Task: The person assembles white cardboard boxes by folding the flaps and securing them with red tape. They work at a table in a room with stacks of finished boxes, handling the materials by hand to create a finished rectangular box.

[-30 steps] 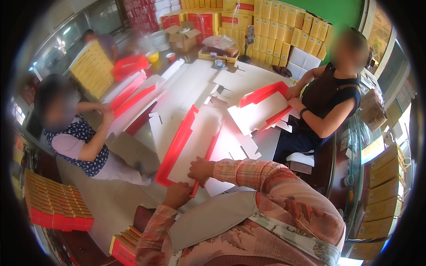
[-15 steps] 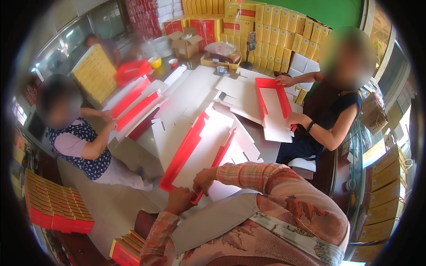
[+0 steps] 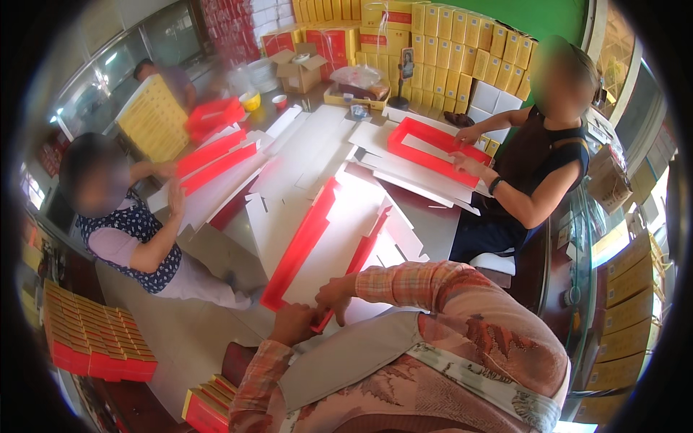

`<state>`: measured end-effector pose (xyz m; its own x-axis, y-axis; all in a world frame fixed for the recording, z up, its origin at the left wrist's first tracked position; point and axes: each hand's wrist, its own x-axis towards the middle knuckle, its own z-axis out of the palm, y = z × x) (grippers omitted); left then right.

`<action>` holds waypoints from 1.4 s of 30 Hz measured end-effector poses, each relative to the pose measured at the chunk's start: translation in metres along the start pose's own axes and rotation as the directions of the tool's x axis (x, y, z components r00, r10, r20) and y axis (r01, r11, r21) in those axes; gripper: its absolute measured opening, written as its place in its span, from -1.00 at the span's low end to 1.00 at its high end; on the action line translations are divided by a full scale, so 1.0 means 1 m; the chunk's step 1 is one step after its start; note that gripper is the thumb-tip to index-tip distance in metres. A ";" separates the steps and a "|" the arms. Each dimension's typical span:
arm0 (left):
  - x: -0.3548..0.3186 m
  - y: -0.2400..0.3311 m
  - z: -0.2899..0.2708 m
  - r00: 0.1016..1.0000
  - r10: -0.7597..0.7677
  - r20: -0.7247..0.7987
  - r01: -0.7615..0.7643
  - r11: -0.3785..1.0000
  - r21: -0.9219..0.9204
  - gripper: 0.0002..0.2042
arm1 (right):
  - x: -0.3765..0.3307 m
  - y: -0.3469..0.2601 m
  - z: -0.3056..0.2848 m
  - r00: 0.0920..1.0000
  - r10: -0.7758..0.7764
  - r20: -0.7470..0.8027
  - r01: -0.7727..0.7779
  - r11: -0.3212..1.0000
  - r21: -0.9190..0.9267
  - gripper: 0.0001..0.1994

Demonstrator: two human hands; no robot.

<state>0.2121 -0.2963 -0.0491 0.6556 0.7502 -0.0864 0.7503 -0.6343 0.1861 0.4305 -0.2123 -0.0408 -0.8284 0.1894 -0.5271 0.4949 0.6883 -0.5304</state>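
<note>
A long, partly folded cardboard box (image 3: 273, 294) lies in front of me, white inside with red side walls. Its left wall stands up along its length, and the right wall is raised too. At the near right corner, my left hand (image 3: 292, 323) pinches the end of the red wall. Just beside it, my right hand (image 3: 336, 294) curls its fingers over the same corner. The fingertips of both hands are partly hidden. White flat cardboard sheets (image 3: 289, 184) lie under and beyond the box.
On the right a person works on a red box (image 3: 438, 153); on the left another handles red-walled cardboard (image 3: 220, 167). An open carton (image 3: 299, 68), a yellow cup (image 3: 250, 101) and a phone on a stand (image 3: 407, 65) are at the back. Stacked small boxes (image 3: 97, 328) sit lower left.
My hands stay at the same corner with little movement. The person on the right has turned the red box and raised its walls. The left person's hands have moved apart from the cardboard edge.
</note>
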 end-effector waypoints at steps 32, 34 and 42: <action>-0.029 0.004 0.013 0.964 0.106 -0.245 -0.064 0.983 0.172 -0.71 | -0.100 0.082 0.018 0.763 0.310 -0.567 -0.557 0.760 -0.335 -0.71; -0.030 0.001 0.009 0.950 0.090 -0.300 -0.067 0.994 0.087 -0.76 | -0.121 0.099 0.020 0.729 0.333 -0.598 -0.573 0.775 -0.266 -0.76; -0.017 -0.025 -0.009 0.947 0.001 -0.322 0.067 0.977 0.200 -0.72 | -0.155 0.080 0.057 0.587 0.053 -0.808 -0.470 0.835 -0.286 -0.81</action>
<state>0.1814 -0.2918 -0.0429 0.5943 0.7697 0.2333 0.7943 -0.6072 -0.0198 0.6136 -0.2269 -0.0390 -0.6716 0.7137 0.1989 0.7276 0.6859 -0.0045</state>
